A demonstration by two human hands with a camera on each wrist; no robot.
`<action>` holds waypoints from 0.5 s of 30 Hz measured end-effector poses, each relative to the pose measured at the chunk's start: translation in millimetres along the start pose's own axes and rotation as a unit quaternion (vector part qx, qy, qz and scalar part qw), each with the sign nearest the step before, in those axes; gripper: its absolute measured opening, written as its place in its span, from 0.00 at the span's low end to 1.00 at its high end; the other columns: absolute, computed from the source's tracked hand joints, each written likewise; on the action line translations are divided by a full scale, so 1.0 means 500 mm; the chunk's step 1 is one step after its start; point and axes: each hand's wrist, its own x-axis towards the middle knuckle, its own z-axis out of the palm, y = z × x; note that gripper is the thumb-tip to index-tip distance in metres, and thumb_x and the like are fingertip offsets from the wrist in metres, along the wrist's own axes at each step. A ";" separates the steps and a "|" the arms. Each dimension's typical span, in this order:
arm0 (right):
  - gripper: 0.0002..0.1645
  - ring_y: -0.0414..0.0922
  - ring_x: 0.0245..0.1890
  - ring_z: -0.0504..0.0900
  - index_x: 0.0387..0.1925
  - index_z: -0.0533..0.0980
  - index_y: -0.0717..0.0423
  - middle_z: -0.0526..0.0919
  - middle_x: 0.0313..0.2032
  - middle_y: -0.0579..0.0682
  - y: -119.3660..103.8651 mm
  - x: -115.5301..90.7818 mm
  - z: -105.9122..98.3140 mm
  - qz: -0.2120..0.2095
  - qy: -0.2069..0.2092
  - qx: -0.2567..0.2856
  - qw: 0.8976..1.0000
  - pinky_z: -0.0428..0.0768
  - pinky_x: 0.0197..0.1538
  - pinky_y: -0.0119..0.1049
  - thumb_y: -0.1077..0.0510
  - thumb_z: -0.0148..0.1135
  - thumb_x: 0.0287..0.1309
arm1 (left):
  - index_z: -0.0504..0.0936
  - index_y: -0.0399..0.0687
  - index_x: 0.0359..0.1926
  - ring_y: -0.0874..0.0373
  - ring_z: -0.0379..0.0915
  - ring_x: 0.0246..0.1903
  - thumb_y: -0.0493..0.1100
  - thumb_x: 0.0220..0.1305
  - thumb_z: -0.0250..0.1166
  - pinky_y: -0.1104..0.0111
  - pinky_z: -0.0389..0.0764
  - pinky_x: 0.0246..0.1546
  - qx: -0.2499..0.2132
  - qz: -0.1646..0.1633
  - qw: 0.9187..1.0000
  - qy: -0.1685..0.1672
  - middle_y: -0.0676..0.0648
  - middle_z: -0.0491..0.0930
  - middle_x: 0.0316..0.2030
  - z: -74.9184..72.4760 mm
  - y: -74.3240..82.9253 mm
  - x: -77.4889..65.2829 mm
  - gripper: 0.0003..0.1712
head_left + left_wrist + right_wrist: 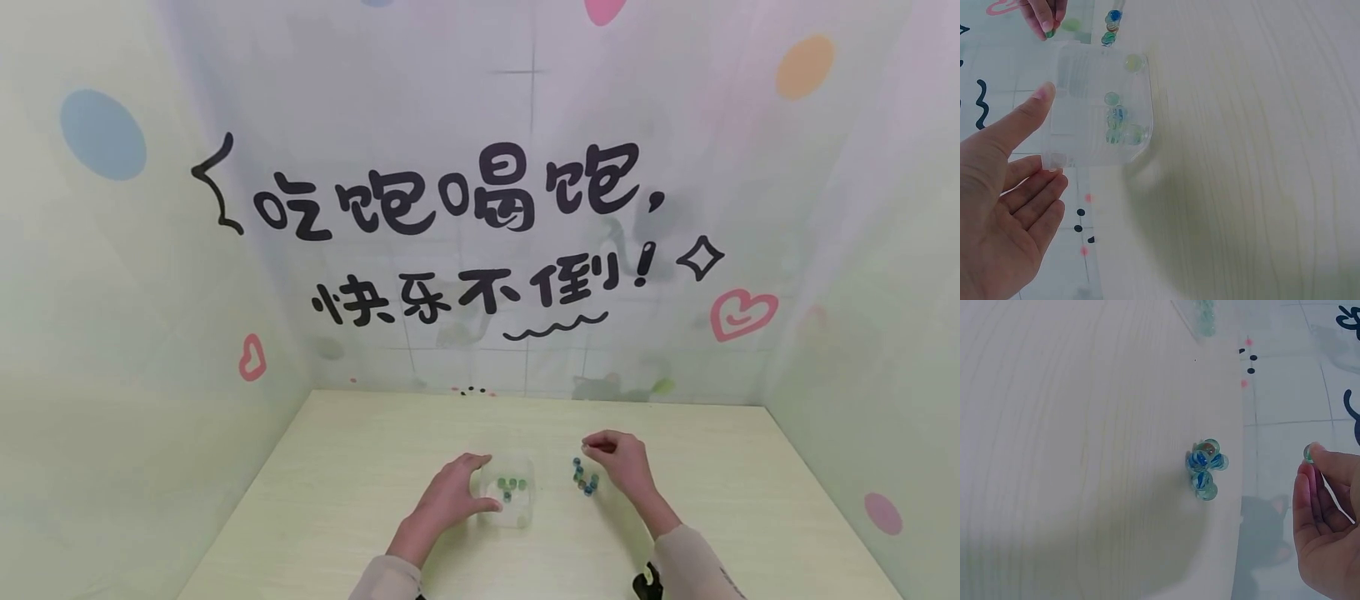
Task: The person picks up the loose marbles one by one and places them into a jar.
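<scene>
A clear plastic box (516, 510) stands on the table with several glass marbles (512, 483) inside. My left hand (450, 493) holds the box from its left side, the thumb at the near edge and the fingers at the far edge. In the right wrist view my right hand (1329, 519) pinches one greenish glass marble (1308, 454) between thumb and fingertips. That hand is raised over the table, right of the box. Just below and left of it lies a loose cluster of blue and green marbles (585, 477).
The pale wood-grain table (360, 450) ends at a printed back wall (420, 108) with black lettering. Printed side walls (862, 350) close in the left and right. A small black object (647, 581) shows beside the right sleeve.
</scene>
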 end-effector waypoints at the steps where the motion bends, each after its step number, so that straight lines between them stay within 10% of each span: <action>1: 0.05 0.42 0.33 0.84 0.36 0.86 0.61 0.89 0.34 0.55 -0.002 0.000 0.000 0.000 0.000 0.001 1.000 0.80 0.34 0.22 0.66 0.70 0.55 | 0.74 0.40 0.65 0.37 0.73 0.59 0.52 0.49 0.79 0.45 0.78 0.59 -0.002 0.000 1.000 0.000 0.37 0.76 0.62 0.000 0.001 0.000 0.44; 15: 0.05 0.41 0.33 0.84 0.36 0.86 0.60 0.89 0.35 0.54 -0.033 -0.008 0.008 -0.007 -0.016 0.026 1.000 0.81 0.35 0.22 0.67 0.69 0.56 | 0.74 0.40 0.65 0.37 0.73 0.59 0.53 0.49 0.79 0.46 0.78 0.59 0.001 0.003 1.000 0.003 0.37 0.75 0.62 0.003 -0.001 0.001 0.45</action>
